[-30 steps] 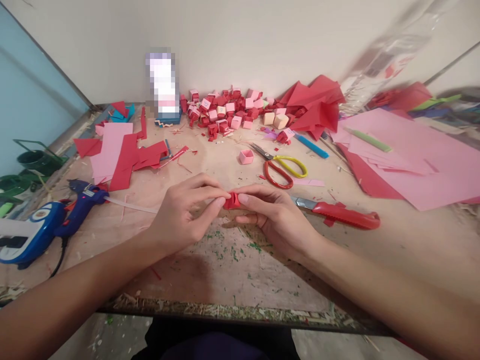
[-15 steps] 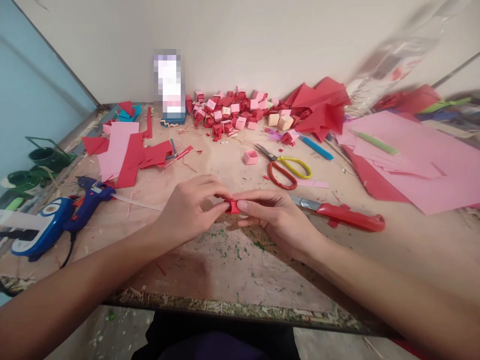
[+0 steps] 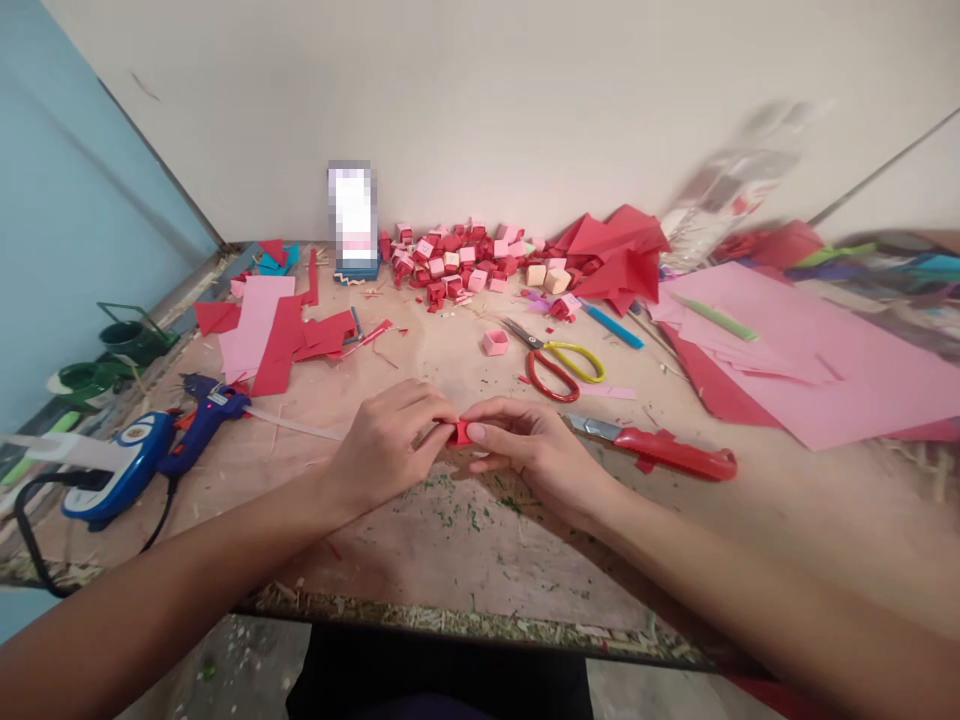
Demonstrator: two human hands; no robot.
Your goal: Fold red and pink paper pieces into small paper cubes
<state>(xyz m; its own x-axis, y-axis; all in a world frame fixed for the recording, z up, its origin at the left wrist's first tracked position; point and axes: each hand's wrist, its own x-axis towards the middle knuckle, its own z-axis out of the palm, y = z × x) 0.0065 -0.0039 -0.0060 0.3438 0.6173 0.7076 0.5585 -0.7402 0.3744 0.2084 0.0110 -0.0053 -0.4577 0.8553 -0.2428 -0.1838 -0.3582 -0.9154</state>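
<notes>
Between my fingertips is a small folded piece of red paper (image 3: 460, 434), just above the table. My left hand (image 3: 394, 432) pinches its left end, and my right hand (image 3: 529, 447) grips the right end with thumb and fingers. Part of the paper is hidden by the fingertips. Beyond my hands sits a small open pink paper box (image 3: 495, 343). Scissors (image 3: 559, 360) with red and yellow handles lie to its right, blades partly apart. A red-handled utility knife (image 3: 667, 452) rests right of my right hand.
A pile of small red and pink paper boxes (image 3: 465, 260) lies by the wall. At left are a blue glue gun (image 3: 206, 415), a power strip (image 3: 127, 480) and paper scraps (image 3: 274, 340). A phone (image 3: 352, 215) stands behind. Pink sheets (image 3: 862, 350) and a plastic bottle (image 3: 720, 200) are at right.
The camera view has tilted up, so the tabletop things sit lower in the picture. Both hands keep their pinch on the red paper, with only slight finger movement.
</notes>
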